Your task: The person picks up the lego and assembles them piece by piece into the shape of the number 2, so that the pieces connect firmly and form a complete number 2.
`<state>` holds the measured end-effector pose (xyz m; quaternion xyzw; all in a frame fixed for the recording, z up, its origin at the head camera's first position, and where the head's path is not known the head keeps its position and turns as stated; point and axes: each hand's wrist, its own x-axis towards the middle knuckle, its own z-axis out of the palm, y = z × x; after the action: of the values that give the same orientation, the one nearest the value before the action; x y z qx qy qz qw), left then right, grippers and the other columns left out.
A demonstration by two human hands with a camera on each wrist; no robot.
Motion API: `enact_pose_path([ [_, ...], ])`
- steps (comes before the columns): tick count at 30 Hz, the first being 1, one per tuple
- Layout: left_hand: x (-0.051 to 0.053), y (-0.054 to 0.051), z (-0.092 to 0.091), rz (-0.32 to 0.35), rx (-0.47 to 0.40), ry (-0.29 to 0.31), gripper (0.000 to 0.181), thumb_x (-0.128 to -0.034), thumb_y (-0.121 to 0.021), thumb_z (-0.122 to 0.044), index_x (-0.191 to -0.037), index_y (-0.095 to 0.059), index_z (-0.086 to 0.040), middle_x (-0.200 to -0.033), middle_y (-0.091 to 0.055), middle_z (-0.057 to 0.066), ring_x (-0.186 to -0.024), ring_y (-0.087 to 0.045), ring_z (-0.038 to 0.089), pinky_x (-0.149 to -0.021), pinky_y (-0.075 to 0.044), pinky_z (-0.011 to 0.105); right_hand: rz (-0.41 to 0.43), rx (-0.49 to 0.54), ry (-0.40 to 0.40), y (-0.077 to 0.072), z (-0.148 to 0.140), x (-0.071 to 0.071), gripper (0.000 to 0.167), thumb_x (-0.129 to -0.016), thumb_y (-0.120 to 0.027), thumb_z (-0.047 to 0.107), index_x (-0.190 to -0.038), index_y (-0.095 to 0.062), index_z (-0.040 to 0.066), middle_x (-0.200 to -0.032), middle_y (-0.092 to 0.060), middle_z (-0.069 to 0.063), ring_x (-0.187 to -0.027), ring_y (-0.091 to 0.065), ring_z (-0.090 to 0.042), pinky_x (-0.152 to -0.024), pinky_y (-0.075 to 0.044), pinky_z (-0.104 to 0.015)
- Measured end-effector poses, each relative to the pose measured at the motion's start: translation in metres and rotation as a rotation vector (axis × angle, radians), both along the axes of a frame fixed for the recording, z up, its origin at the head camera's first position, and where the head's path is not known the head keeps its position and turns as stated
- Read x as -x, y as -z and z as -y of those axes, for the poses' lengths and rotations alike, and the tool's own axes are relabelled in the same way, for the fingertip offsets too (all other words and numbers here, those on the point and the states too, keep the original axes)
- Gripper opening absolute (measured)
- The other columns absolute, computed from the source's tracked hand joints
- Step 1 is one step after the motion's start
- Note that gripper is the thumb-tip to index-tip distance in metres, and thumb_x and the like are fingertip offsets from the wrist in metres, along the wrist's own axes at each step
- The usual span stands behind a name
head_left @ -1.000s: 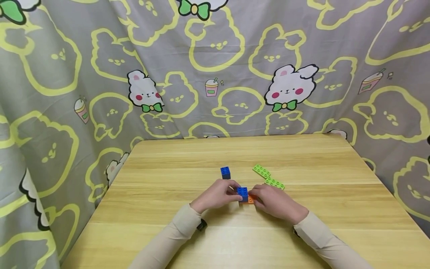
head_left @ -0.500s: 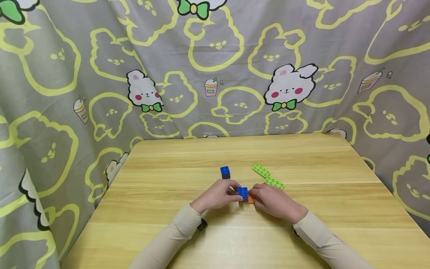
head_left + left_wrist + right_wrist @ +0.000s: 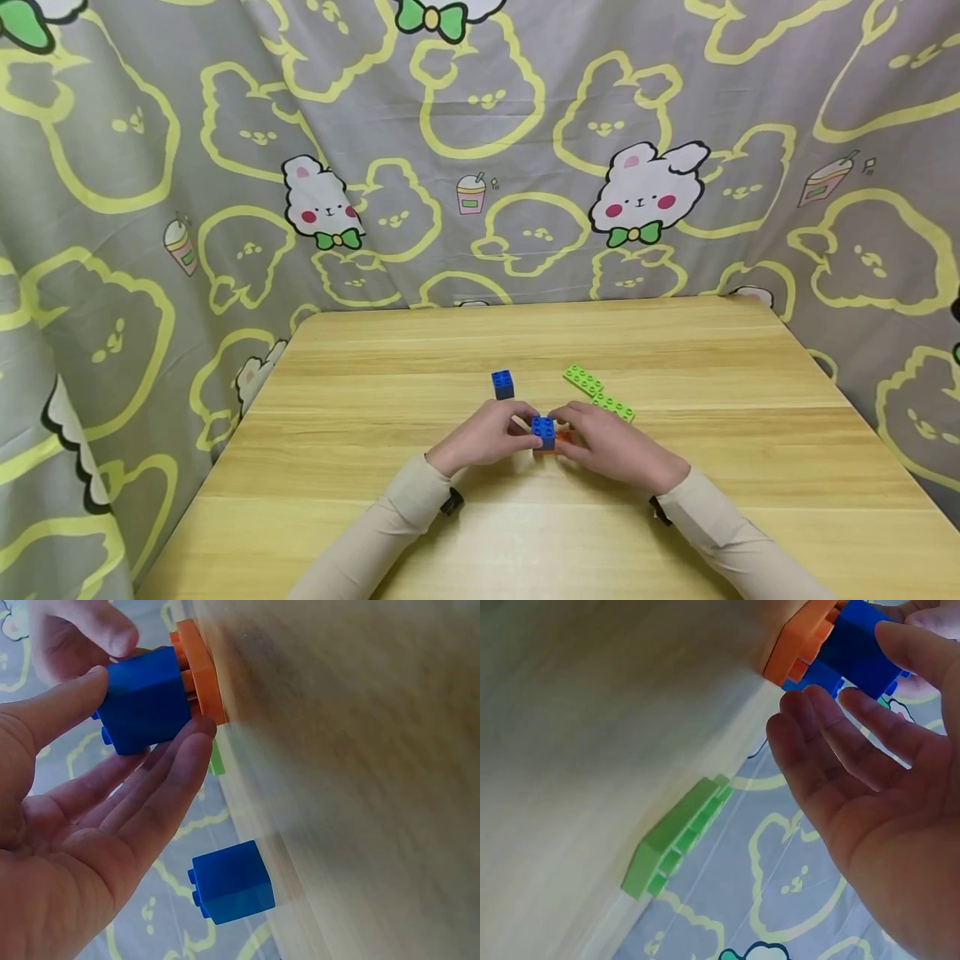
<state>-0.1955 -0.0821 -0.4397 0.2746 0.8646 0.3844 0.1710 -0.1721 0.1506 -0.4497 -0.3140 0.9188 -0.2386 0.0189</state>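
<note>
Fingers (image 3: 169, 791) and thumb (image 3: 64, 705) of the left hand (image 3: 483, 435) pinch a blue brick (image 3: 542, 432), the thumb against its near side and the other fingers curved round behind. The brick stands upright, studs up, over the left part of an orange plate (image 3: 202, 675) on the bench (image 3: 397, 367); some orange studs show beside the brick, and whether it is pressed fully down I cannot tell. The right hand (image 3: 618, 446) comes in from the other side with its fingers spread and loosely bent about the plate's right end, its thumb close to the blue brick; whether any of them touch the pieces is hard to tell.

A second blue brick (image 3: 502, 385) stands studs up just beyond the left hand. Past the right hand lie two light green plates: the farther green plate (image 3: 582, 380) slants toward the nearer green plate (image 3: 614, 406), which is partly covered by that hand. Both arms wear beige sleeves (image 3: 397, 517), with something black at each wrist. Behind the bench hangs a grey curtain (image 3: 517, 125) printed with yellow outlines and white rabbits
</note>
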Motion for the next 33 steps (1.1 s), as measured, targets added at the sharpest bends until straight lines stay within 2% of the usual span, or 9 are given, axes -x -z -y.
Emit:
enact_pose_path([
  [14,-0.0017,-0.0001,-0.0008,0.028,-0.029,0.001,0.027,-0.0952,-0.075,-0.021,-0.119,-0.07,-0.009,-0.114,-0.074,0.003,-0.094,-0.073,0.009,-0.08,-0.057,0.02,0.052,0.091,-0.023,0.001,0.0017,0.0002,0.031,-0.102,-0.066,0.034,-0.126,-0.067,0.015,-0.111,-0.067,0.008,-0.091,-0.061,-0.006,-0.079,-0.054,-0.029],
  [23,-0.0017,-0.001,-0.0015,0.041,-0.037,0.011,0.025,-0.0951,-0.075,-0.018,-0.118,-0.07,-0.008,-0.115,-0.073,0.004,-0.093,-0.073,0.009,-0.077,-0.057,0.02,0.08,0.077,-0.016,0.0016,0.0051,0.0014,0.023,-0.1,-0.068,0.03,-0.119,-0.069,0.016,-0.099,-0.066,0.013,-0.083,-0.057,-0.002,-0.076,-0.053,-0.026],
  [33,-0.0025,-0.0021,-0.002,0.034,-0.044,0.011,0.023,-0.0931,-0.077,-0.014,-0.114,-0.07,-0.007,-0.113,-0.073,0.006,-0.093,-0.074,0.01,-0.077,-0.057,0.019,0.083,0.062,-0.018,0.0019,0.0062,0.0022,0.024,-0.1,-0.069,0.027,-0.119,-0.069,0.014,-0.099,-0.067,0.011,-0.083,-0.058,-0.001,-0.077,-0.054,-0.026],
])
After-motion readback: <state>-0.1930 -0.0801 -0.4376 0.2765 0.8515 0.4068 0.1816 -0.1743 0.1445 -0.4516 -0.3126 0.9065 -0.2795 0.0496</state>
